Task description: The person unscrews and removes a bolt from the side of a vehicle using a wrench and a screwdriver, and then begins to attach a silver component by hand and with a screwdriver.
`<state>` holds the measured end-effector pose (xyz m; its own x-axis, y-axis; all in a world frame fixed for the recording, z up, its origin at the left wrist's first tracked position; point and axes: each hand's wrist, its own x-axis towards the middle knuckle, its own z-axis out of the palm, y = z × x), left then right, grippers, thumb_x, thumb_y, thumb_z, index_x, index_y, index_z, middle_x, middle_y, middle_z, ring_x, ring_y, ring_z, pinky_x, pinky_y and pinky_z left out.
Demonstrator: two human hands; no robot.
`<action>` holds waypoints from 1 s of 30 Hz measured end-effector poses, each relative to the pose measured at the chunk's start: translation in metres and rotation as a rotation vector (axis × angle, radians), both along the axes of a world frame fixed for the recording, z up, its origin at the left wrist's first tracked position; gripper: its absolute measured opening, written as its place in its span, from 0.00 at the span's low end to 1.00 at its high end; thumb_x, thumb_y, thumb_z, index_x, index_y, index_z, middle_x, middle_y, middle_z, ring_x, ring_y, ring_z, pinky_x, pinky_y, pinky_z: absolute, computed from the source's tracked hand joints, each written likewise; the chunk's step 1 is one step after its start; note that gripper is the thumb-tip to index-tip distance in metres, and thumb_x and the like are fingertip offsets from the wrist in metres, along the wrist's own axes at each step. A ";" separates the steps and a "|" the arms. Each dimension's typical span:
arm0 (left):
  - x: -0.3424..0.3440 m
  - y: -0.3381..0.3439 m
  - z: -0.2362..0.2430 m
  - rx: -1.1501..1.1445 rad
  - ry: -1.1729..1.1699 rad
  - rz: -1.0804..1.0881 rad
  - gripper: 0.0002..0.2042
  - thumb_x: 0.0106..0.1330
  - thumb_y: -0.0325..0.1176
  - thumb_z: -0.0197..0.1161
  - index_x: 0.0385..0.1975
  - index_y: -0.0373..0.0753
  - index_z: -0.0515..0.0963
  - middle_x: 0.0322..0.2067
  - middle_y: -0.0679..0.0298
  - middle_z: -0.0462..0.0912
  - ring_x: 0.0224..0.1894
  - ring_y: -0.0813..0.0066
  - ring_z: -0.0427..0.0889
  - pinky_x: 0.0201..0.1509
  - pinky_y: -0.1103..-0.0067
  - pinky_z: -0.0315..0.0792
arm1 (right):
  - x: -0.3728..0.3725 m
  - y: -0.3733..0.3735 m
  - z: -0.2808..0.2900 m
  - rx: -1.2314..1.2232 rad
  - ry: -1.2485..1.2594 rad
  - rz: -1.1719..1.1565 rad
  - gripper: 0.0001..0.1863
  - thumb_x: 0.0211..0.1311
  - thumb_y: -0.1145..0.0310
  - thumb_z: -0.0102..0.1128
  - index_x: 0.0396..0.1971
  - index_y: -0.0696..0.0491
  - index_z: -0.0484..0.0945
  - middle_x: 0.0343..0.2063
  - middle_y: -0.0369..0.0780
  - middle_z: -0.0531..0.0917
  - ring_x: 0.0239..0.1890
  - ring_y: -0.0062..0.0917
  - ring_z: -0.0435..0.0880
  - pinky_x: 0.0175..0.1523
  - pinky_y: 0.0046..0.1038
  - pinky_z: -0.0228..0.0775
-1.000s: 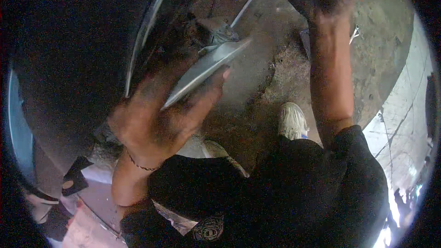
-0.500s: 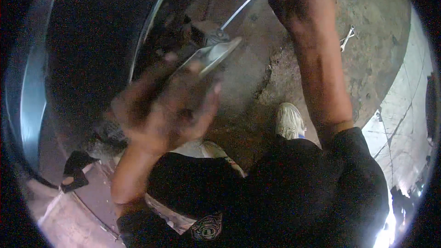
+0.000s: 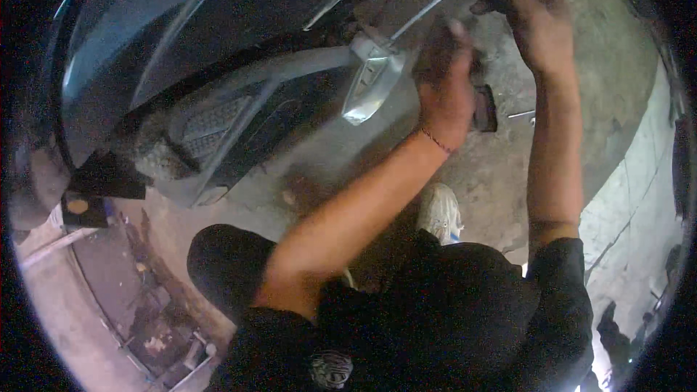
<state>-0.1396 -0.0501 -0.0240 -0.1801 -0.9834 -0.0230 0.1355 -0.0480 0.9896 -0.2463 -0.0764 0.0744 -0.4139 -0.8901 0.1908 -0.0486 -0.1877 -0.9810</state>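
At the upper right, my right hand (image 3: 534, 7) is closed around the upper end of a thin, shiny metal rod (image 3: 435, 3). The rod slants down and left to a silver, tapering metal piece (image 3: 374, 76) at the edge of a dark vehicle body (image 3: 283, 0). Below the rod and just right of that silver piece is my left hand (image 3: 446, 87), raised and smeared by motion. Its thumb points up, while the other fingers are too dark and blurred to read. A dark rectangular object (image 3: 485, 109) shows right beside the left wrist; whether the hand touches it is unclear.
A spanner-like metal tool (image 3: 521, 114) lies on the concrete floor (image 3: 501, 189), partly behind my right forearm. A ribbed footboard (image 3: 214, 127) runs along the vehicle's lower side. My white shoe (image 3: 441, 214) stands below. Loose scraps and bars (image 3: 174, 348) lie at lower left.
My left hand has come off the silver piece and moved right, below the rod. My right hand still grips the rod, slightly lower and further right. The view has shifted, showing more of the vehicle.
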 end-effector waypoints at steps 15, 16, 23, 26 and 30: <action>-0.012 -0.011 0.047 0.357 1.176 0.276 0.15 0.70 0.43 0.53 0.37 0.36 0.74 0.36 0.65 0.75 0.41 0.76 0.72 0.52 0.76 0.67 | -0.044 -0.020 0.007 -0.538 1.340 0.150 0.15 0.55 0.68 0.61 0.43 0.54 0.80 0.47 0.45 0.80 0.50 0.36 0.79 0.54 0.34 0.70; -0.013 -0.012 0.044 0.356 1.185 0.260 0.14 0.70 0.43 0.53 0.38 0.37 0.74 0.37 0.65 0.75 0.41 0.76 0.72 0.52 0.76 0.68 | -0.050 -0.022 0.007 -0.526 1.361 0.143 0.15 0.55 0.68 0.61 0.43 0.54 0.80 0.47 0.45 0.80 0.50 0.36 0.79 0.54 0.34 0.70; -0.024 -0.011 0.033 0.479 1.149 0.214 0.16 0.70 0.46 0.51 0.42 0.40 0.74 0.37 0.65 0.76 0.41 0.74 0.74 0.50 0.77 0.69 | -0.089 -0.046 0.017 -0.555 1.858 0.532 0.25 0.52 0.64 0.58 0.53 0.43 0.74 0.57 0.46 0.70 0.60 0.45 0.67 0.62 0.41 0.63; -0.007 -0.007 0.037 0.524 1.090 0.088 0.18 0.67 0.50 0.51 0.47 0.44 0.72 0.43 0.63 0.78 0.45 0.72 0.76 0.51 0.74 0.70 | -0.079 -0.042 0.018 -0.635 1.866 0.460 0.22 0.51 0.66 0.59 0.50 0.47 0.76 0.55 0.43 0.73 0.57 0.41 0.70 0.62 0.44 0.59; 0.006 -0.007 0.020 0.276 0.621 0.173 0.21 0.68 0.47 0.50 0.57 0.44 0.66 0.46 0.62 0.77 0.47 0.71 0.77 0.52 0.71 0.73 | -0.059 -0.040 0.012 -0.563 1.921 0.420 0.22 0.51 0.65 0.59 0.49 0.47 0.76 0.54 0.42 0.74 0.57 0.38 0.71 0.62 0.44 0.59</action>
<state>-0.1338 -0.0573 -0.0044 -0.0820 -0.9722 -0.2193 0.7000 -0.2128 0.6817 -0.3051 -0.1164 0.0862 0.7848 -0.5566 0.2724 -0.6171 -0.6617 0.4258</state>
